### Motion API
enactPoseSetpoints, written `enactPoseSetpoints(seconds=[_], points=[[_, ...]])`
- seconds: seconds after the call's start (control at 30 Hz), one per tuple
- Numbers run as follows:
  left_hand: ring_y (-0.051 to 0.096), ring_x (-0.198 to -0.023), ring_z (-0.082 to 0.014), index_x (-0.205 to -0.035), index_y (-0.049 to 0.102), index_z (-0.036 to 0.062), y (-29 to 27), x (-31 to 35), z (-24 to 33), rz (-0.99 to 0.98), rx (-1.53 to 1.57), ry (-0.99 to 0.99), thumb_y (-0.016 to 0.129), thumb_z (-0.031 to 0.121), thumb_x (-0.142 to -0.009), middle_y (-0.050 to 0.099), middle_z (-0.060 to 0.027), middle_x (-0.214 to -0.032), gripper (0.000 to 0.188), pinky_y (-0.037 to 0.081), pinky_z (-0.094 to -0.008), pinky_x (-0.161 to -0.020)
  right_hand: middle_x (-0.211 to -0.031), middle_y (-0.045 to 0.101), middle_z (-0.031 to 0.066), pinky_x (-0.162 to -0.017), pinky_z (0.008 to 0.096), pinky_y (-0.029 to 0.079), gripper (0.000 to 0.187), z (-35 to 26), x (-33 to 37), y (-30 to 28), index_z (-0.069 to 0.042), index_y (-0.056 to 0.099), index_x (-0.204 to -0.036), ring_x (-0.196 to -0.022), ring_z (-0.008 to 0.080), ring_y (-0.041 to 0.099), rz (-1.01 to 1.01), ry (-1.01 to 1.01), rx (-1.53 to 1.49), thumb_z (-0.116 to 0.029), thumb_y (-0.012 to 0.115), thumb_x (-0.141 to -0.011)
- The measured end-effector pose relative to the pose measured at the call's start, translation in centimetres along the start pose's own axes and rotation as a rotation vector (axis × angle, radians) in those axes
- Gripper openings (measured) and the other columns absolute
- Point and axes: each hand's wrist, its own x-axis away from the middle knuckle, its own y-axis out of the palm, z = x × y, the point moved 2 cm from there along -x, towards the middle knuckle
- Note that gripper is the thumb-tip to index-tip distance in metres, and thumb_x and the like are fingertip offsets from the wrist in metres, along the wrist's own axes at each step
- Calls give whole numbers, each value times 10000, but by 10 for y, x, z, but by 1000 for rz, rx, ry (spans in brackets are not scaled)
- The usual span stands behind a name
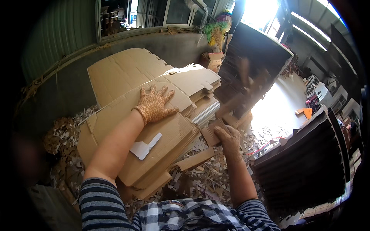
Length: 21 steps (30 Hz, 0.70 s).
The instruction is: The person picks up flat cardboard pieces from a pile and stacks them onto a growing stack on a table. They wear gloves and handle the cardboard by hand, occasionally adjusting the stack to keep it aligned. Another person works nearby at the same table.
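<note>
My left hand [156,103], in an orange-brown patterned glove, lies with its fingers spread on top of a stack of die-cut cardboard sheets [115,111]. A white scrap [146,146] rests on the top sheet near my left forearm. To the right of the stack, my right hand [229,136] is closed on a piece of cardboard scrap [212,133], thumb toward the stack. Other brown cardboard pieces [246,92], blurred by motion, are just beyond this hand. A cardboard strip [195,159] sticks out below the stack's right edge.
Cut scraps [204,177] cover the floor around the stack. A larger cardboard sheet [123,69] lies behind it, by the grey wall [173,44]. Tall dark stacks stand at the far right [258,54] and near right [304,169]. An orange object [305,112] is beyond.
</note>
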Motion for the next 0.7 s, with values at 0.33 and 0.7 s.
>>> enactPoseSetpoints(seconds=[0.33,0.7], points=[[215,-1491,-429,-1567,316,265,10,0,-7,54,22,2,353,774,-907,244,-76,-1646,834,138,-679,-1165,-1135,681,111,-860,374,545,388,156,202,-5,19,621,-1220,-983,238,679,30,490,-747,-258,636,-949],[232,-1500,-368,-1557,337,194,2,-1,-42,132,421,143,579,681,-856,293,-112,-1622,888,167,-566,-1212,-1148,676,253,-954,427,507,732,117,171,42,48,587,-1274,-1079,344,669,-616,255,707,-529,695,-837]])
